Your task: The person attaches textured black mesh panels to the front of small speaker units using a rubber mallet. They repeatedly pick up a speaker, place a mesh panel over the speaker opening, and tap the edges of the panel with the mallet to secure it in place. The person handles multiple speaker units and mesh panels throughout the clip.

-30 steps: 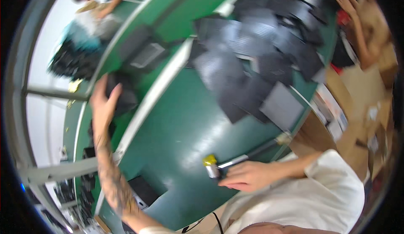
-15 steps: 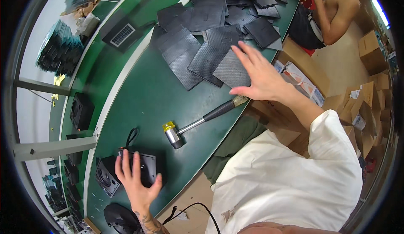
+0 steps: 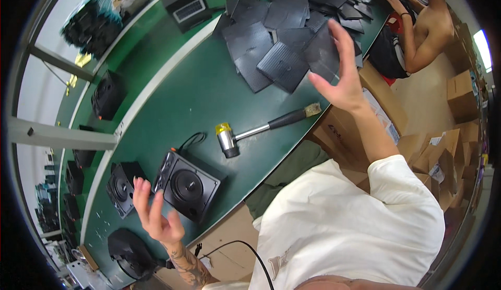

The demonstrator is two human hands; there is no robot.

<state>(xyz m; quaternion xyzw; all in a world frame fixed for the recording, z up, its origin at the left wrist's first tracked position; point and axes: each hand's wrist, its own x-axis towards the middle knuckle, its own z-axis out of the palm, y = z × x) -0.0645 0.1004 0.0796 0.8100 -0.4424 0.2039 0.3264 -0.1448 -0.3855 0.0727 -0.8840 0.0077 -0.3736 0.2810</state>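
My right hand [image 3: 344, 84] grips a dark, perforated speaker grille [image 3: 321, 54] between thumb and fingers, at the near side of a heap of similar grilles [image 3: 253, 42]. The fingers' far side is hidden. My left hand [image 3: 159, 219] is open, its fingers apart and slightly curled, just in front of a black speaker box [image 3: 187, 185]. That box lies with its round cone facing up and a looped cable [image 3: 193, 140] behind it. A second black speaker [image 3: 123, 190] stands to its left. Between my hands lies a mallet [image 3: 227, 141] with a yellow face and black handle.
A black rounded object [image 3: 130, 253] sits at the near left of the green table [image 3: 172, 102]. More speakers [image 3: 107, 94] stand on the shelf beyond the white rail. Cardboard boxes [image 3: 342, 139] crowd the right side. A co-worker [image 3: 422, 34] sits at the far right.
My left hand has drawn off the speaker, uncovering its cone. My right hand now has a grille in its grip, shifted away from its place on the heap. The view has moved.
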